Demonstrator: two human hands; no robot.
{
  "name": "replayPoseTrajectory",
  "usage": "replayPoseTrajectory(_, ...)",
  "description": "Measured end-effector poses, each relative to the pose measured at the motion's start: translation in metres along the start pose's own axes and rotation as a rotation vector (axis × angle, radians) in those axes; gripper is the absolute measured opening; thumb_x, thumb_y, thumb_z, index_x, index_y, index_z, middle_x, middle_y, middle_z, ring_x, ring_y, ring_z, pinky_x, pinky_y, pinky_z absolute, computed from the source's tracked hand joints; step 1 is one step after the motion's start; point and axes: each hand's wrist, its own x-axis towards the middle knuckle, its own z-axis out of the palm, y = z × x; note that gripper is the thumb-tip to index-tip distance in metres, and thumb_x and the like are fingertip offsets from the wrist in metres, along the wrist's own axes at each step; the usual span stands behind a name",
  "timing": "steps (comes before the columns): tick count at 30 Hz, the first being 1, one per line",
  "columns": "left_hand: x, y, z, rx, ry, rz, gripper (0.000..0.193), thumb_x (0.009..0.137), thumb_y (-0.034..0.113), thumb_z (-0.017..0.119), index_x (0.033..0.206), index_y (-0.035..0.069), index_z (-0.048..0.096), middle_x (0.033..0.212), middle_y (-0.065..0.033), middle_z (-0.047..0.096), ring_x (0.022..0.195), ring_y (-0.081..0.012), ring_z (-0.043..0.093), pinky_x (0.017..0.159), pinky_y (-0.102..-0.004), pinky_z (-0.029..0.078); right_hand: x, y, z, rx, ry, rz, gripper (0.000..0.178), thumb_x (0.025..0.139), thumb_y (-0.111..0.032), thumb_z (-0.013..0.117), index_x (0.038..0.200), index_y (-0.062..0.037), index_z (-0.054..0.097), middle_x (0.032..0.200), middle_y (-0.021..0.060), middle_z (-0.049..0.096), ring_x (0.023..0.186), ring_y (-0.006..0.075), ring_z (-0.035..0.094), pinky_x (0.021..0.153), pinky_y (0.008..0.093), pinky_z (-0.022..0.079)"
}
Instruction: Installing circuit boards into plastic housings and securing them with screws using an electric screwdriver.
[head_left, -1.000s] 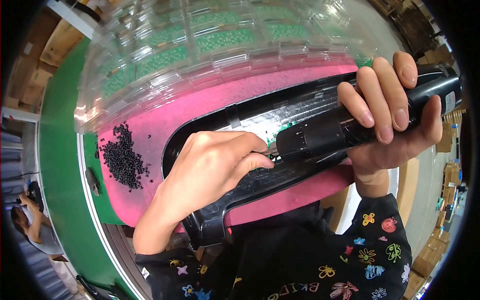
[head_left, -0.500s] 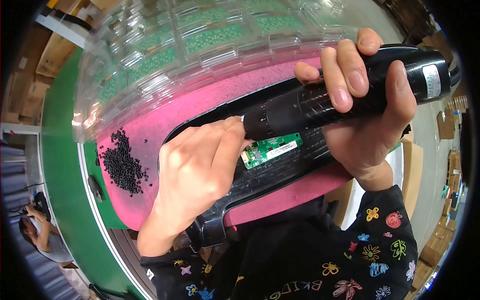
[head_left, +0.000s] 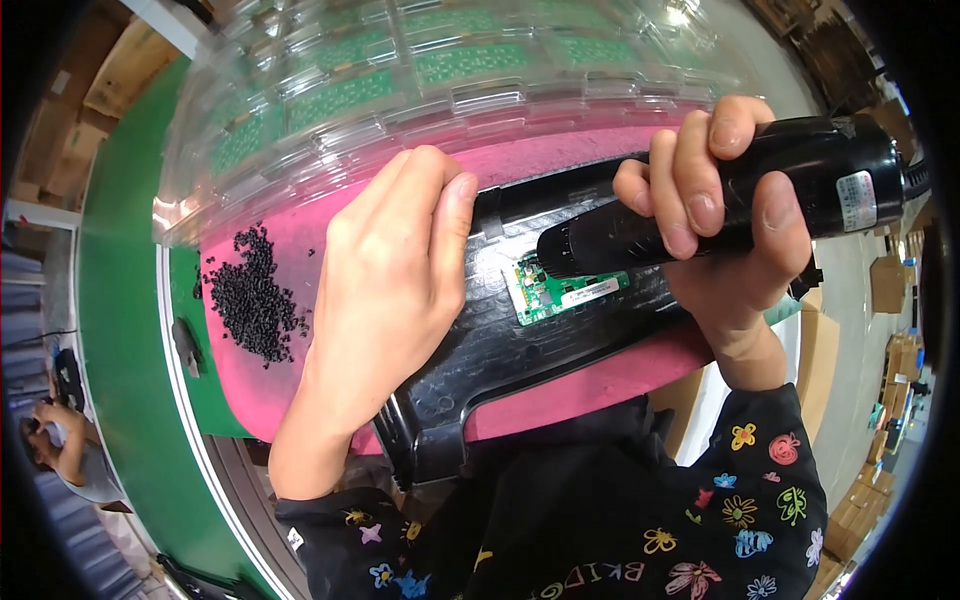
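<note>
One green table [head_left: 130, 300]; clear plastic trays [head_left: 185, 207] with green panels [head_left: 475, 62] inside, at the far side. One pink mat [head_left: 545, 412] on the table. One long black plastic shell [head_left: 520, 362], open side up, on the mat. One thick black power screwdriver [head_left: 615, 240], slanting over the shell, bit hidden. Right hand [head_left: 735, 282], wrapped around the screwdriver's body. Left hand [head_left: 395, 255], fingers curled, above the shell's left part; contents, if any, cannot be told. One small green circuit board [head_left: 545, 306], inside the shell, under the screwdriver's nose. Loose tiny black pieces [head_left: 255, 305], heaped on the mat's left end.
</note>
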Motion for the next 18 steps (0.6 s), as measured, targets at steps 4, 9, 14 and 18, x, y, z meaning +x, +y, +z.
replayPoseTrajectory(4, -0.002, -0.001, -0.002, -0.011, -0.07, 0.011, 0.007, 0.093, 0.002, 0.061, 0.089, -0.004, 0.063, 0.067, -0.0118, 0.06, 0.057, -0.0198, 0.061, 0.057, -0.0319, 0.049, 0.004, 0.001, 0.01, -0.054, -0.022, 0.017, 0.032, 0.091, -0.037, 0.062, 0.105, -0.0113, 0.05, 0.071, -0.0042, 0.049, 0.057, 0.0071, 0.044, 0.069, 0.0282, 0.042)
replayPoseTrajectory(9, -0.006, -0.002, -0.001, -0.172, -0.138, -0.104, 0.007, 0.086, 0.001, 0.068, 0.091, -0.004, 0.067, 0.074, -0.0155, 0.065, 0.061, -0.0272, 0.065, 0.059, -0.036, 0.05, 0.023, -0.006, 0.02, -0.205, -0.198, 0.178, 0.029, 0.087, -0.029, 0.065, 0.099, -0.009, 0.047, 0.07, -0.0002, 0.049, 0.055, 0.0087, 0.045, 0.057, 0.0256, 0.039)
replayPoseTrajectory(14, -0.007, -0.005, -0.005, -0.154, -0.21, -0.04, 0.01, 0.082, 0.0, 0.066, 0.089, -0.006, 0.066, 0.081, -0.0243, 0.065, 0.079, -0.0419, 0.064, 0.071, -0.0462, 0.051, 0.035, 0.003, 0.035, -0.307, -0.269, 0.125, 0.031, 0.087, -0.024, 0.064, 0.102, -0.0042, 0.046, 0.067, 0.0033, 0.048, 0.053, 0.0102, 0.044, 0.052, 0.0268, 0.04)
replayPoseTrajectory(18, -0.005, -0.004, -0.006, -0.17, -0.247, -0.05, 0.01, 0.08, -0.002, 0.066, 0.089, -0.007, 0.067, 0.08, -0.0246, 0.064, 0.079, -0.0414, 0.065, 0.071, -0.0461, 0.051, 0.028, 0.002, 0.036, -0.31, -0.229, 0.087, 0.033, 0.089, -0.031, 0.064, 0.104, -0.0054, 0.048, 0.066, 0.0016, 0.048, 0.052, 0.01, 0.045, 0.055, 0.0277, 0.039)
